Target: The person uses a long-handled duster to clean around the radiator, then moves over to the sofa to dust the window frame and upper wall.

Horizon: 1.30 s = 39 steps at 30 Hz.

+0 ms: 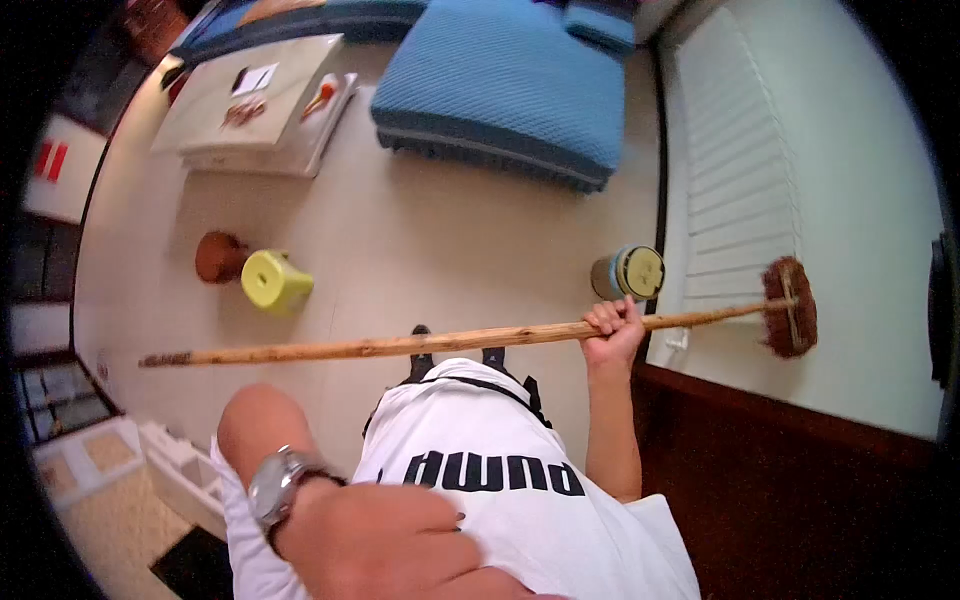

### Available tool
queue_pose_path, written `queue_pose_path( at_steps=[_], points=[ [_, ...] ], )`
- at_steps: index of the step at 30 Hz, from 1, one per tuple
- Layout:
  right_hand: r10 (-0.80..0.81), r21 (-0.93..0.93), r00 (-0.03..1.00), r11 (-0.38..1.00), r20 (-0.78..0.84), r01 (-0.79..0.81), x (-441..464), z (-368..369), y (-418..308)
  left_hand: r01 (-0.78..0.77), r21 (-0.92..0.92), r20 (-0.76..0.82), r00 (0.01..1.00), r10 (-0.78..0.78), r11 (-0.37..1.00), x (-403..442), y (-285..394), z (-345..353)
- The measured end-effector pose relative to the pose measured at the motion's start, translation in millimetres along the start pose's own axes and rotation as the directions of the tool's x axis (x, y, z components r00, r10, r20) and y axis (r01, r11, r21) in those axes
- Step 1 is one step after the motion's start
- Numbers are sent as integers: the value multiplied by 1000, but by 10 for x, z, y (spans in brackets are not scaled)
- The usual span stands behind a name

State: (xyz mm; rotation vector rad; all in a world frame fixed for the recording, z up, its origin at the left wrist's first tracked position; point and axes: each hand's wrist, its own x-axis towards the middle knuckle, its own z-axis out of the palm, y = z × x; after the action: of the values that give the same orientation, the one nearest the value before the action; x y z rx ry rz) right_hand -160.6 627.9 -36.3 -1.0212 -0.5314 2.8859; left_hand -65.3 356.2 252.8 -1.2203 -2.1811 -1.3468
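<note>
My right hand point(612, 332) is closed around the wooden handle of a broom point(450, 343), nearer its head end. The handle lies almost level across the view, with its dark tip at the left. At the right end is the brown, shaggy broom head point(790, 308), in front of the white wall. Close to the camera, my left hand point(385, 540) is raised in front of my chest, a silver watch on its wrist. Its fingers run off the bottom edge, so I cannot see whether they hold anything.
A yellow-green stool point(275, 282) and a round brown stool point(220, 257) stand ahead on the left. A lidded bin point(630, 273) is by the right wall. Farther off are a low table point(200, 110) with small items and a blue-covered sofa point(500, 90).
</note>
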Motion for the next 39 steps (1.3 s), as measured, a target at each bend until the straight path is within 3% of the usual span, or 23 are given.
queue_pose_path(
  at_steps=[3, 5, 8, 10, 11, 13, 15, 16, 17, 19, 20, 21, 22, 23, 25, 27, 29, 31, 35, 37, 38, 39],
  points=[
    [-15, 48, 1000, 999, -27, 16, -59, 74, -22, -27, 18, 95, 995, 25, 999, 55, -11, -90],
    [-10, 38, 1000, 999, -6, 10, -79, 98, 4, -62, 53, 69, 996, 59, 997, 54, -22, -37],
    [5, 33, 1000, 999, 25, -6, -39, 58, -3, -159, -33, 90, 983, 161, 987, 149, -174, 42],
    [27, 26, 999, 999, 36, -28, -18, 16, 6, -111, 7, 132, 985, 109, 994, 157, -167, 215],
    [28, 6, 997, 1000, 67, -28, -5, 19, -13, -184, -7, 274, 945, 179, 983, 139, -133, 373],
    [40, -4, 998, 999, 46, -40, -2, 36, -17, -253, -37, 401, 882, 246, 967, 55, -251, 565],
    [1, -32, 1000, 999, 6, -1, -14, 25, -6, 49, -475, 249, 965, 81, 879, -144, -466, 753],
    [7, -26, 1000, 1000, -1, -7, -9, 31, -9, 111, -183, 466, 885, -13, 977, -174, -657, 744],
    [-10, -15, 1000, 1000, 1, 10, -4, 31, 1, 94, 127, 624, 766, -153, 987, -209, -904, 690],
    [18, 10, 1000, 1000, 14, -18, -10, 18, -12, 315, 281, 274, 879, -390, 906, -586, -1437, 671],
    [-3, -40, 999, 999, -42, 1, -27, 60, -4, 404, 420, 212, 827, -521, 813, -814, -1644, 604],
    [-7, -42, 998, 999, -60, 5, -37, 83, -3, 475, 534, 232, 714, -661, 700, -1106, -1827, 536],
    [-12, -41, 997, 999, -81, 9, -44, 77, -15, 470, 600, 244, 663, -708, 647, -1381, -1960, 462],
    [-54, -15, 994, 998, -97, 53, -60, 62, -15, 498, 663, 261, 545, -797, 558, -1628, -1997, 384],
    [-10, 5, 988, 1000, -153, 11, -42, 60, 0, 478, 591, 142, 731, -668, 649, -2205, -2133, 245],
    [-3, 30, 989, 1000, -150, 8, -22, 19, -9, 533, 695, 262, 439, -860, 483, -2233, -2009, -25],
    [5, 37, 991, 999, -136, 0, -63, 32, 31, 654, 652, 312, 230, -922, 384, -2388, -1948, -215],
    [-12, -21, 995, 1000, -102, 10, -91, 124, 9, 622, 684, 373, 151, -916, 381, -2297, -1825, -325],
    [-26, 20, 986, 999, -167, 30, -84, 87, 55, 538, 751, 277, 271, -922, 384, -2403, -1769, -240],
    [-22, 44, 983, 999, -183, 30, -100, 111, 149, 477, 803, 124, 452, -883, 357, -2731, -1914, -226],
    [10, 37, 982, 999, -187, -3, -99, 134, 200, 465, 802, 139, 465, -874, 375, -2885, -1962, -222],
    [39, 33, 980, 999, -194, -33, -104, 157, 261, 446, 848, 25, 503, -864, 285, -3075, -2001, -254]
  ],
)
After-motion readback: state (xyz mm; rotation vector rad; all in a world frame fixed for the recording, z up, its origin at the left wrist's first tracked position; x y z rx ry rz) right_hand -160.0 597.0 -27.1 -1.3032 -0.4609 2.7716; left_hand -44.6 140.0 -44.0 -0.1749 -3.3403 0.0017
